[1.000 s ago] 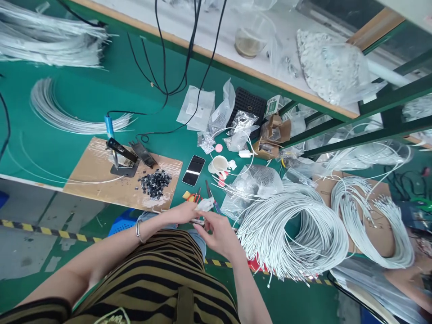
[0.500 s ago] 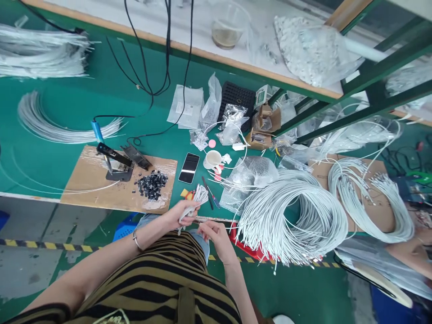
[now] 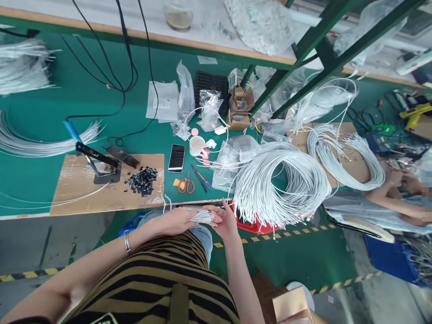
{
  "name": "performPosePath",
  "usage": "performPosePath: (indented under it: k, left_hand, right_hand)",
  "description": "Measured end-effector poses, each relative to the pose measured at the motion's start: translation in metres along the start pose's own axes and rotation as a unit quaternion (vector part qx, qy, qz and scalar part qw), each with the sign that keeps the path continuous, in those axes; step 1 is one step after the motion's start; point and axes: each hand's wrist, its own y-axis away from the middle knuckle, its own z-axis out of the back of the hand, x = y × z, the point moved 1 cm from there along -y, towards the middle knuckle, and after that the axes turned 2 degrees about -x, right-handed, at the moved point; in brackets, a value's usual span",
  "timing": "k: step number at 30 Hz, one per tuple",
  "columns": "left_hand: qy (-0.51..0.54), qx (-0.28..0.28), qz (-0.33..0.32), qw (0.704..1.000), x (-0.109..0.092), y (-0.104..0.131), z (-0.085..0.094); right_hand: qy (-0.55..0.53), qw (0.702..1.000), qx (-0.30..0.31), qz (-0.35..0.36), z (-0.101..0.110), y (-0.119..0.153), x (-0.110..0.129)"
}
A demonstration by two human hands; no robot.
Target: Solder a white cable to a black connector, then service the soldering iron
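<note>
My left hand [image 3: 177, 220] is closed around a small bundle of white cords [image 3: 202, 217], held level just in front of my waist at the bench edge. Two loose white ends poke up behind that hand. My right hand [image 3: 225, 222] is turned palm up, thumb standing apart and fingers stretched toward the bundle's right end, which they appear to touch. Orange-handled scissors [image 3: 186, 185] lie on the bench just beyond the hands, beside a yellow piece [image 3: 176, 182]. A slim black tool and a blue-and-red pen-like tool [image 3: 206, 182] rest to their right.
A large coil of white cables [image 3: 249, 189] overhangs the bench edge on the right. Black pieces [image 3: 143, 181] are heaped on cardboard [image 3: 74, 180] beside a stand with a blue-handled tool [image 3: 71, 131]. A phone [image 3: 177, 158] and white cup [image 3: 196, 146] stand centrally. Another person's arms [image 3: 388, 193] show far right.
Both hands have moved together and the bundle now lies level between them. My right hand has opened palm up. The scissors are uncovered, and the whole view has swung to the right.
</note>
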Motion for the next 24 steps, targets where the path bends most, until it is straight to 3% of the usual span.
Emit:
performPosePath:
  k: [7,13,17,24]
  left_hand:
    - [-0.168,0.035,0.072,0.983,-0.01,-0.007,-0.044]
    - [-0.216,0.044,0.133,0.966,-0.008,-0.019,-0.079]
    - [-0.202,0.042,0.165,0.965,-0.003,-0.026,-0.087]
    - [-0.14,0.01,0.215,0.966,0.002,-0.032,-0.116]
  right_hand:
    - [0.201,0.975,-0.046,0.082,0.02,0.047,-0.015]
    - [0.308,0.922,-0.142,0.185,-0.012,0.084,-0.041]
    - [0.334,0.893,-0.192,0.233,-0.026,0.103,-0.056]
    - [0.276,0.862,-0.348,0.243,-0.029,0.112,-0.084]
